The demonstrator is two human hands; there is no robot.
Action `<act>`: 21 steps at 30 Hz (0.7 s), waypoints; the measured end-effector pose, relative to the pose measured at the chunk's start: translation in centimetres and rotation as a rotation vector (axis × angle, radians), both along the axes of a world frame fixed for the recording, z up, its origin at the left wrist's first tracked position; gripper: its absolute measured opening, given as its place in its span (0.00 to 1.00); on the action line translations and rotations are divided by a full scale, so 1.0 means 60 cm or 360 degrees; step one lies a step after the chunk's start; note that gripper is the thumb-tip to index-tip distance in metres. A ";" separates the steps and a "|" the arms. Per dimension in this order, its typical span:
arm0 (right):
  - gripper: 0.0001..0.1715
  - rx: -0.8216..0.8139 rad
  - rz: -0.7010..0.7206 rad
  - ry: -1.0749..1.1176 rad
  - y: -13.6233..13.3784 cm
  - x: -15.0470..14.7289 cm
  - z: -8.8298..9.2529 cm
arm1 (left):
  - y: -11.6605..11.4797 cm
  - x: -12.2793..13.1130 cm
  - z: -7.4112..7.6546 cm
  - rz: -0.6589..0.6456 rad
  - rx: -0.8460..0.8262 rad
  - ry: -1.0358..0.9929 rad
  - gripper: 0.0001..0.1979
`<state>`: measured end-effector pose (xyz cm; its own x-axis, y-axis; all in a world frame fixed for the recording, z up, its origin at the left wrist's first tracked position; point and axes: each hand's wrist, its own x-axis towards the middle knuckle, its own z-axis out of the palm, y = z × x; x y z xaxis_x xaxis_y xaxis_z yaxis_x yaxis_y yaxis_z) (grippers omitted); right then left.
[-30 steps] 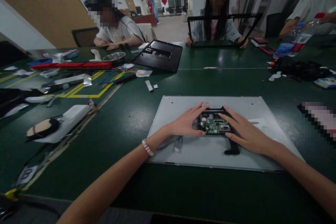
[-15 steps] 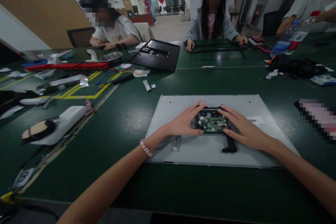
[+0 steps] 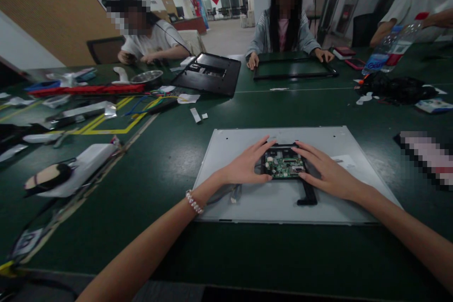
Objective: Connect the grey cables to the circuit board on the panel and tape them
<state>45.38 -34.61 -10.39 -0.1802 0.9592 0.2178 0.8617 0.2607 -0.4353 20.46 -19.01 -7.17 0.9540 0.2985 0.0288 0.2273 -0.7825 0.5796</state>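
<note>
- Okay, left hand at the left edge of the black bracket, thumb and fingers spread, thumb near the lower corner, forefinger up by the top corner.
- Right hand mirrors it at the right edge, fingers spread apart, thumb low; can't tell how hard either hand presses.
- Green circuit board sits in the bracket, between the two hands, face up.
- Bracket lies on the grey panel, roughly mid-panel; one leg sticks out toward the wearer, below the right thumb.
- Thin cable with a pale connector on the panel, just below the left hand.
- Beaded bracelet on the left wrist.
- Panel lies flat on the green bench.
- Black cover farther back, left of centre; small white scraps in front of it.
- Co-worker across the bench, both hands on a black rectangular frame lying flat.
- Far right: two plastic bottles, dark bundle in front of them.
- Left side: red strip, metal dish, assorted parts.
</note>
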 end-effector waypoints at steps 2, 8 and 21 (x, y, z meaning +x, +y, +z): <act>0.37 0.0009 -0.0004 -0.0008 0.000 0.000 0.001 | 0.000 -0.001 0.001 -0.0001 -0.0004 0.0000 0.49; 0.39 0.0018 0.0001 -0.0022 -0.001 -0.001 0.002 | 0.005 -0.004 0.005 -0.0041 -0.0017 -0.0023 0.51; 0.41 0.0008 -0.0014 0.0002 0.002 -0.007 0.001 | 0.303 -0.119 -0.009 0.1454 0.0942 0.0084 0.24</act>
<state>44.97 -34.48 -10.31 -0.1715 0.9597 0.2226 0.8634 0.2552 -0.4352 13.33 -0.84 -7.70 0.3830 0.8477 0.3669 0.8785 -0.4570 0.1389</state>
